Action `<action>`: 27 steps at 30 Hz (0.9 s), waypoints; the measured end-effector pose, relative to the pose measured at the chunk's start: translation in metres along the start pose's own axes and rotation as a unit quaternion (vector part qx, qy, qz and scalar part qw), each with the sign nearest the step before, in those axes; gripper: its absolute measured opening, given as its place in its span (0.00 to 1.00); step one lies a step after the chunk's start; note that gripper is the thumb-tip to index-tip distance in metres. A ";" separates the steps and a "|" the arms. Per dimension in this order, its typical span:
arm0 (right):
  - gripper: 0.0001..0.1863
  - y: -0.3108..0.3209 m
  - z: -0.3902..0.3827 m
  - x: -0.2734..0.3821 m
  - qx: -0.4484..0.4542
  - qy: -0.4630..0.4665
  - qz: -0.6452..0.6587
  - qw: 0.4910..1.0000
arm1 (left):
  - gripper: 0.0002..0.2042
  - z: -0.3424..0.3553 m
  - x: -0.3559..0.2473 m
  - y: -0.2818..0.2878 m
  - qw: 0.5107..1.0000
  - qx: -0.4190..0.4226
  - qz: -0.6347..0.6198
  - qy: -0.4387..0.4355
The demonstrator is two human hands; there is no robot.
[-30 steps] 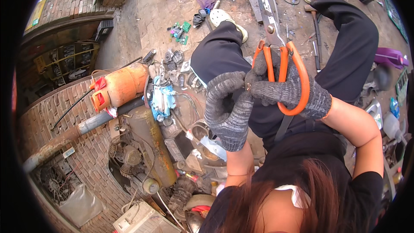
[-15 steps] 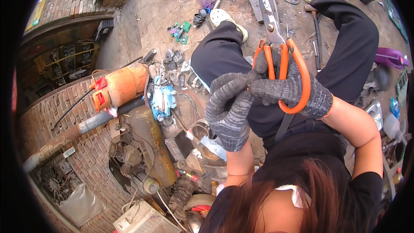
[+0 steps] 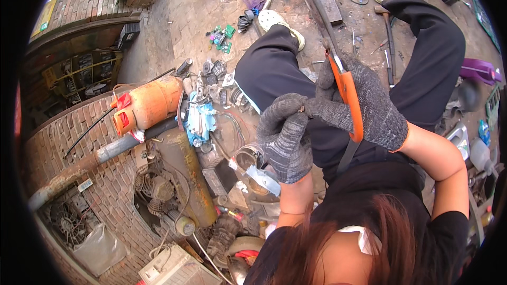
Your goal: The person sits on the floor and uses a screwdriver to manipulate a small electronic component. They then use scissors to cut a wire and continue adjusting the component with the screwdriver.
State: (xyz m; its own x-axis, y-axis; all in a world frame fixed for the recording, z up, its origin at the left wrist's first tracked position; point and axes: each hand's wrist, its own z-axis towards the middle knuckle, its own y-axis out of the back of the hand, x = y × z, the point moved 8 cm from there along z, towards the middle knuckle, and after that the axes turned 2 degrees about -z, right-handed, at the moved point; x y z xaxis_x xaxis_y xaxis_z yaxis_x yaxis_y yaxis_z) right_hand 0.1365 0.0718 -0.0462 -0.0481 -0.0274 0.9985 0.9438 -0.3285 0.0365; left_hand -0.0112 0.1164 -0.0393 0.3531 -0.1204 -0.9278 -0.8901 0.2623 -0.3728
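gloved right hand [image 3: 372, 106] gripped orange-handled shears [image 3: 350, 95] above lap [image 3: 325, 140], blades [image 3: 315, 5] forward; left hand [image 3: 288, 140] pinched against right fingertips [image 3: 313, 107], contents unclear. steady pinch, blades clear of fingers, served best.

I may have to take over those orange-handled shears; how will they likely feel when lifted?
The shears will probably feel stiff, since the long blades look like metal and show no sag. They may be nose-heavy: the blades run well past the orange handle. That handle looks smooth, so it might slide somewhat in the right hand's knitted glove.
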 end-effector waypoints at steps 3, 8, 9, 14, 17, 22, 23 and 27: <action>0.25 -0.005 -0.002 -0.019 0.006 -0.066 0.040 0.997 | 0.13 0.000 0.007 0.000 0.996 0.012 -0.071 0.049; 0.26 0.002 -0.001 0.008 0.011 -0.021 -0.058 0.998 | 0.13 -0.003 0.019 0.003 0.971 -0.050 -0.181 0.151; 0.26 0.007 -0.001 0.019 0.004 0.003 -0.100 0.995 | 0.14 -0.002 0.019 0.001 0.969 -0.041 -0.192 0.151; 0.31 0.004 -0.006 0.032 0.069 0.143 -0.250 0.955 | 0.21 -0.007 0.023 0.024 0.984 -0.105 -0.085 0.115; 0.30 -0.004 -0.012 0.026 0.059 0.174 -0.309 0.933 | 0.22 -0.007 0.004 0.010 0.991 -0.125 -0.024 0.049; 0.31 -0.008 -0.013 0.016 0.080 0.145 -0.328 0.930 | 0.20 -0.007 -0.008 0.008 0.993 -0.110 0.037 -0.018; 0.32 -0.008 -0.013 0.017 0.083 0.135 -0.338 0.928 | 0.19 -0.007 -0.010 0.008 0.992 -0.113 0.047 -0.029; 0.33 -0.011 -0.015 0.014 0.097 0.127 -0.367 0.916 | 0.17 -0.009 -0.016 0.012 0.986 -0.131 0.068 -0.080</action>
State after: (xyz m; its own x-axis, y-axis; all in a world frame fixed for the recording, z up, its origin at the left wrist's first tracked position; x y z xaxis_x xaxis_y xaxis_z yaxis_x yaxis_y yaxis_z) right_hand 0.1207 0.0607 -0.0328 -0.7443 -0.0933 0.6613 0.6663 -0.1723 0.7255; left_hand -0.0304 0.1131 -0.0293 0.2478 0.0570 -0.9671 -0.9688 0.0075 -0.2478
